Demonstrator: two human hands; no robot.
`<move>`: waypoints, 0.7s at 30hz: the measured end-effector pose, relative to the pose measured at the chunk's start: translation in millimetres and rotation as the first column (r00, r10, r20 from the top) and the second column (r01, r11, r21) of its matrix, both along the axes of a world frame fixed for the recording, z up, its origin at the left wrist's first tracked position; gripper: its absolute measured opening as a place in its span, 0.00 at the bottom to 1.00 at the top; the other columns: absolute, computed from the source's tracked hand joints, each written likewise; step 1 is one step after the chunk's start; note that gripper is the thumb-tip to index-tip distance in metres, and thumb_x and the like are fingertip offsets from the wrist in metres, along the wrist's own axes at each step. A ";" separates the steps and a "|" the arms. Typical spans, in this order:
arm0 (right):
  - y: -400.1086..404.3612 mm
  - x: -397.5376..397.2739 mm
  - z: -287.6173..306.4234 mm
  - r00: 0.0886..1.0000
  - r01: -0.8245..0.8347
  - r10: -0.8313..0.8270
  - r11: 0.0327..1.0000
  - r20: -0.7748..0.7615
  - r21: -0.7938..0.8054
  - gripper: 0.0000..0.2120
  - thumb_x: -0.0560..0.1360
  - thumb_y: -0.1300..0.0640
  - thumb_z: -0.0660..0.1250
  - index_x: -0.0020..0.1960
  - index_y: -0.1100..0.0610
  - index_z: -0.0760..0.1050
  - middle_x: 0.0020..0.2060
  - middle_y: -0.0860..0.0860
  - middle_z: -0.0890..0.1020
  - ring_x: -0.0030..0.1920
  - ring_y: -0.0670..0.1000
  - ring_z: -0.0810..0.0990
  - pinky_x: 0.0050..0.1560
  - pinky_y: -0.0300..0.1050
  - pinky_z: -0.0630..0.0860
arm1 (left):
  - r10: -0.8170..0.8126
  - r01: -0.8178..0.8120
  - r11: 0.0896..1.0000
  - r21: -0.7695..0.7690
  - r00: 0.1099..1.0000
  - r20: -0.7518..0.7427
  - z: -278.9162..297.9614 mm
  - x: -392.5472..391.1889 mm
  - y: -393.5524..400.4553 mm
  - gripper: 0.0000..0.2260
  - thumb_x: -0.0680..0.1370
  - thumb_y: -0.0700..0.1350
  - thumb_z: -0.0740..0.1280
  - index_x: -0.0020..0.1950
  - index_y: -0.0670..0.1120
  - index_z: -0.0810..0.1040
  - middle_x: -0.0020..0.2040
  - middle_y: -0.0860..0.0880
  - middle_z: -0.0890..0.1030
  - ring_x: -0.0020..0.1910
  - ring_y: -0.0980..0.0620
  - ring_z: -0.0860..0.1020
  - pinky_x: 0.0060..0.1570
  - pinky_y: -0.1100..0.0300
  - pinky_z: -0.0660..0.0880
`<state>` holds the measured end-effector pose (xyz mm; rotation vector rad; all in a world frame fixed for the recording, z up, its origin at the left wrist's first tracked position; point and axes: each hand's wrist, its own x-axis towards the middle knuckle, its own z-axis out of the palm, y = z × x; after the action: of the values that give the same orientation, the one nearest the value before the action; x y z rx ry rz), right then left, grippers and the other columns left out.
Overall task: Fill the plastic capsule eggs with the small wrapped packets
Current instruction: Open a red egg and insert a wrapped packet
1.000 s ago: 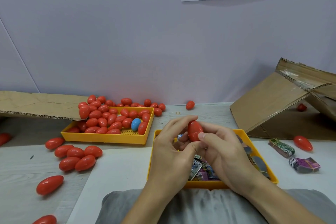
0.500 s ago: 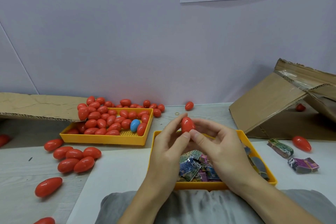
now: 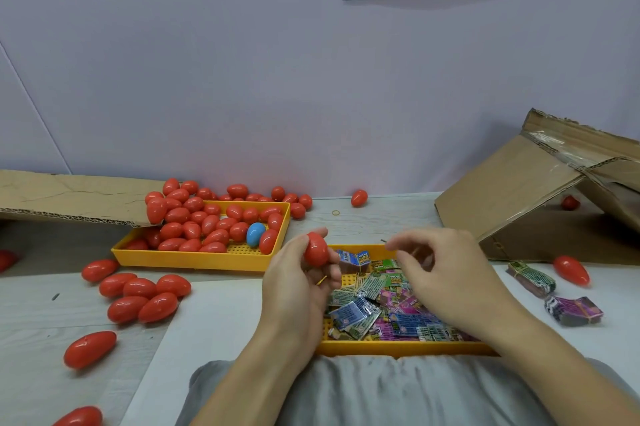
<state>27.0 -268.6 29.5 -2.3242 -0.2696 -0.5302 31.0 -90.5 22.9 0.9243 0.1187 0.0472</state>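
Observation:
My left hand (image 3: pixel 298 283) grips a closed red capsule egg (image 3: pixel 316 249) upright at its fingertips, above the left end of the near yellow tray (image 3: pixel 398 348). That tray holds several small wrapped packets (image 3: pixel 377 304) in blue, green and purple. My right hand (image 3: pixel 446 273) hovers over the packets with loosely curled fingers, holding nothing and apart from the egg. A second yellow tray (image 3: pixel 207 257) at the back left is piled with red eggs and one blue egg (image 3: pixel 255 233).
Loose red eggs (image 3: pixel 142 297) lie on the table to the left, and one lies at the right (image 3: pixel 571 270). Two banded packet bundles (image 3: pixel 573 310) sit right of the near tray. A cardboard box (image 3: pixel 540 190) stands back right, a cardboard flap (image 3: pixel 69 195) back left.
Both hands held the red egg together before. Now my right hand has let go and moved right over the packets, while my left hand carries the egg leftward.

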 end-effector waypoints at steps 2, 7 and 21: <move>-3.1 -0.4 -0.7 0.999 -0.011 0.006 0.994 -0.053 -0.112 0.07 0.75 0.59 0.71 0.46 0.47 0.84 0.36 0.40 0.82 0.39 0.41 0.79 0.40 0.32 0.74 | 0.022 -0.022 0.999 0.041 1.000 -0.002 -0.9 0.4 -0.1 0.11 0.82 0.42 0.59 0.57 0.39 0.78 0.30 0.45 0.75 0.26 0.51 0.70 0.28 0.61 0.69; 16.0 -7.2 -8.7 0.978 -0.153 0.108 0.954 -0.179 -0.259 0.09 0.74 0.41 0.69 0.51 0.43 0.81 0.45 0.38 0.81 0.43 0.39 0.76 0.45 0.39 0.74 | 0.051 -0.051 0.995 0.091 0.999 0.013 -1.0 1.3 -0.6 0.08 0.81 0.43 0.61 0.51 0.43 0.79 0.30 0.48 0.72 0.25 0.53 0.69 0.25 0.61 0.68; 20.4 -3.3 -12.2 0.962 -0.033 0.036 0.999 -0.270 0.015 0.07 0.71 0.52 0.76 0.36 0.47 0.81 0.34 0.42 0.83 0.40 0.39 0.79 0.37 0.32 0.73 | 0.051 -0.060 0.978 0.201 0.997 0.053 -1.2 0.3 -3.2 0.08 0.81 0.41 0.61 0.51 0.43 0.79 0.29 0.48 0.74 0.26 0.52 0.71 0.26 0.59 0.70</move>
<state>23.6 -248.2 17.3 -2.3437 -0.1758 -0.1911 31.3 -93.6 21.7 1.1231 0.0971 0.1351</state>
